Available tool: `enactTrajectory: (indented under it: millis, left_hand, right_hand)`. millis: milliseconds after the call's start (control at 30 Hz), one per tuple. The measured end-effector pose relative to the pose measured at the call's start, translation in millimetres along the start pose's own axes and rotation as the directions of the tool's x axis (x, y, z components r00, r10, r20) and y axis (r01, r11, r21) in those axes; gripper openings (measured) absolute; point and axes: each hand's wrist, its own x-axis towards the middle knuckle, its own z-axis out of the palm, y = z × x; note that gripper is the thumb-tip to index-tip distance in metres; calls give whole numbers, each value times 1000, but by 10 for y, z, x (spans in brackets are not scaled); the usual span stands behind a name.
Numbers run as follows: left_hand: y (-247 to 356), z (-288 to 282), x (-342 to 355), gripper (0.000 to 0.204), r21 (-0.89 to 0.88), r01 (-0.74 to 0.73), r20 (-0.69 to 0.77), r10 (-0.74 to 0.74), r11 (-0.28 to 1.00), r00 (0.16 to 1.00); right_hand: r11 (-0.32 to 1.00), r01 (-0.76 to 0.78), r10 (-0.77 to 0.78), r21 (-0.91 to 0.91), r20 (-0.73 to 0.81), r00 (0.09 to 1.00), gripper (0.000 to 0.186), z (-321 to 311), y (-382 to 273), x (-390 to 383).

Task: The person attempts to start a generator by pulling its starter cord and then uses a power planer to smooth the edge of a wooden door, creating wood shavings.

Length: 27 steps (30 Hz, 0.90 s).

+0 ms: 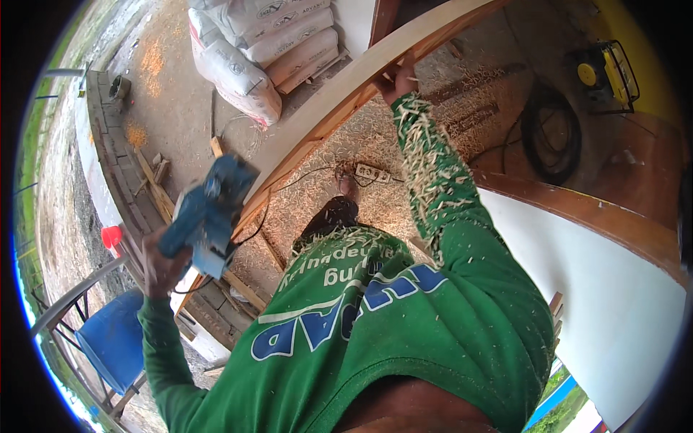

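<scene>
A long pale wooden board [317, 108], perhaps the edge of a door or panel, runs slantwise from the top toward the lower left. My left hand [164, 263] is wrapped round the handle of a blue electric planer [216, 206] at the board's left end. Motion smears the planer a little, and I cannot tell whether its sole touches the wood. Farther along, my right hand [397, 79] grips the near edge of the board, with some fingers hidden by it. Curled wood shavings cover my right green sleeve [433, 166].
Shavings [368, 137] lie thick on the floor around an extension socket [374, 173] and its cord. Stacked white sacks [267, 50] stand beyond the board. At right are a coiled black hose [552, 133] and a yellow-black machine [606, 76]; at left, a blue drum [112, 339].
</scene>
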Motion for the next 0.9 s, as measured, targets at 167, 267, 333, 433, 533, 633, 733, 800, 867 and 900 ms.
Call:
enactTrajectory:
  millis: [167, 267, 333, 433, 533, 633, 733, 800, 867, 900]
  left_hand:
    - [-894, 270, -214, 46, 257, -217, -256, 283, 942, 924]
    - [-919, 280, -153, 46, 398, -338, -222, 447, 853, 867]
    - [-998, 290, -80, 44, 406, -398, -181, 499, 823, 847]
    - [-310, 259, 171, 36, 260, -319, -83, 350, 911, 933]
    - [251, 289, 434, 26, 133, -338, 74, 330, 932, 941]
    - [688, 354, 681, 16, 54, -400, 60, 397, 915, 916]
    - [1008, 408, 850, 15, -15, -322, 82, 322, 947, 943]
    - [1106, 450, 881, 15, -4, -409, 81, 408, 913, 909]
    - [1195, 466, 947, 15, 74, -547, 6, 548, 834, 836]
    - [1288, 501, 978, 15, 22, -505, 31, 504, 863, 863]
  right_hand:
    - [999, 9, -5, 44, -71, 997, 66, -63, -101, 27]
    - [999, -40, 39, 12, 36, 999, 66, -189, -109, 79]
    - [998, -55, 55, 14, 36, 998, 65, -184, -85, 59]
    - [999, -45, 45, 1, 13, 999, 63, -91, -135, -63]
    - [998, -54, 55, 31, -14, 998, 56, -76, -121, -64]
    - [995, -89, 92, 42, -56, 994, 44, -161, -73, -36]
    - [999, -33, 33, 5, -33, 999, 46, -118, -48, -74]
    - [994, -65, 64, 83, 7, 998, 38, -169, 99, -2]
    - [995, -90, 89, 54, 21, 996, 47, -99, 141, -5]
    - [996, -74, 74, 52, 2, 997, 47, -109, 64, -69]
